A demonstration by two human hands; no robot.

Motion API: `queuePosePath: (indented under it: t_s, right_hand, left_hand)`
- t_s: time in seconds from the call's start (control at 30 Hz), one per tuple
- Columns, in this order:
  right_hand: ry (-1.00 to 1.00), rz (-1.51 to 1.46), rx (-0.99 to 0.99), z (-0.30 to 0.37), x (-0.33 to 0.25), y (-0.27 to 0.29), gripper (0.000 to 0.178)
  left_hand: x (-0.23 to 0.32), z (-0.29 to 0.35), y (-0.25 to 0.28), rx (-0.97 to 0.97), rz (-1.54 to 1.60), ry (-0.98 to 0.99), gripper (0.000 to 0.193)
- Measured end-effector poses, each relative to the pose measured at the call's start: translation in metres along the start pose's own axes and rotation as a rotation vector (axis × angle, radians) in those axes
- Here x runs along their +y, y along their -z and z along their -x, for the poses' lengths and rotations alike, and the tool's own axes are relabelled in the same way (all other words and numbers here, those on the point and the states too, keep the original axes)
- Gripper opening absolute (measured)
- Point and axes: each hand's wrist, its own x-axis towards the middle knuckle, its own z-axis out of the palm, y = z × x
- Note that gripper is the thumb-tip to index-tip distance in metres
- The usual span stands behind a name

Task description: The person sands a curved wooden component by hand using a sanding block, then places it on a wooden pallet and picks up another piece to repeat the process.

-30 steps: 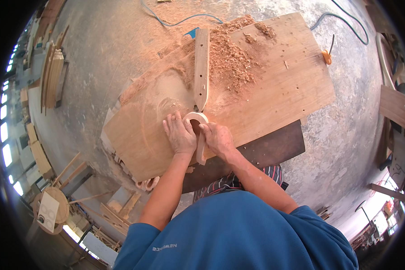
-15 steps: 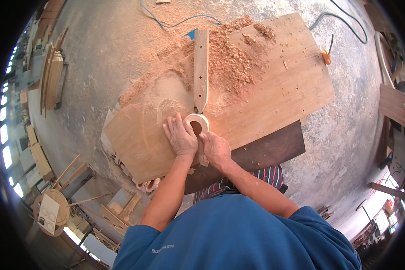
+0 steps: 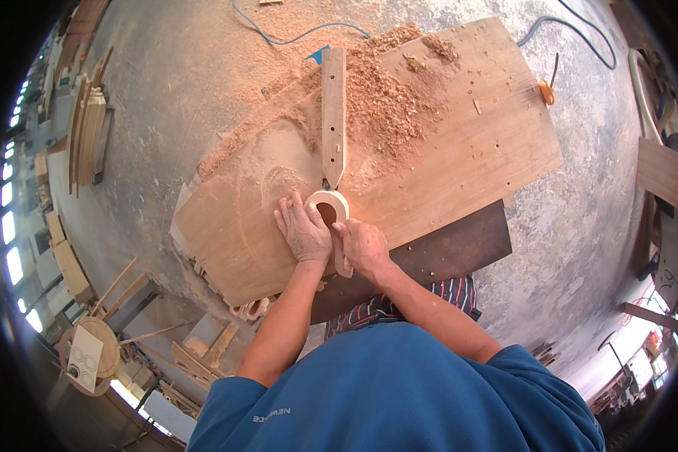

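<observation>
Between my hands is a pale U-shaped wooden piece (image 3: 333, 199), its rounded end pointing away from me. My left hand (image 3: 306, 230) lies along its left side, the fingers reaching forward over the board and the thumb at the inner edge. On the other side, my right hand (image 3: 364, 246) is closed around the right leg, whose end shows below the fingers. The curved end sits close to a small dark metal bit (image 3: 327, 184) under the tip of a long wooden bar (image 3: 334, 113) with holes. Whether bit and wood touch, I cannot tell.
A wide wooden board (image 3: 459, 143) forms the work surface, with a heap of shavings (image 3: 388, 102) right of the bar. A dark panel (image 3: 459, 241) juts out along the near edge. An orange clamp handle (image 3: 546, 93) is at the right edge. A blue hose (image 3: 309, 34) crosses the floor.
The right leg of the U-shaped piece and my right hand have shifted very slightly to the right. Both hands keep their hold.
</observation>
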Motion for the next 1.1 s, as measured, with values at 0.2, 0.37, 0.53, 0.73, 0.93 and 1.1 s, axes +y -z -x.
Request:
queuePosePath:
  t_s: [0.2, 0.37, 0.53, 0.73, 0.93, 1.1]
  right_hand:
    - [0.006, -0.011, -0.005, 0.0003, -0.0002, 0.0030, 0.045]
    - [0.015, 0.022, 0.001, 0.0010, -0.0034, 0.0058, 0.045]
    - [0.012, -0.009, -0.012, -0.0011, 0.0005, 0.0046, 0.044]
    - [0.041, 0.032, 0.011, -0.0020, 0.0005, 0.0058, 0.045]
    - [0.042, 0.072, 0.012, -0.0035, 0.0001, 0.0071, 0.046]
    - [0.063, 0.095, 0.012, -0.0044, -0.0005, 0.0084, 0.045]
  left_hand:
    - [0.0012, 0.0016, -0.0009, 0.014, -0.003, 0.013, 0.053]
    - [0.0014, 0.0031, -0.0015, 0.007, -0.016, 0.036, 0.053]
    - [0.0042, 0.0035, -0.0019, 0.010, -0.004, 0.053, 0.053]
    - [0.0051, 0.0047, -0.0034, 0.011, -0.001, 0.080, 0.053]
    - [0.0077, 0.0055, -0.0026, 0.003, 0.010, 0.102, 0.054]
    - [0.0089, 0.0064, -0.0025, 0.007, 0.020, 0.120, 0.054]
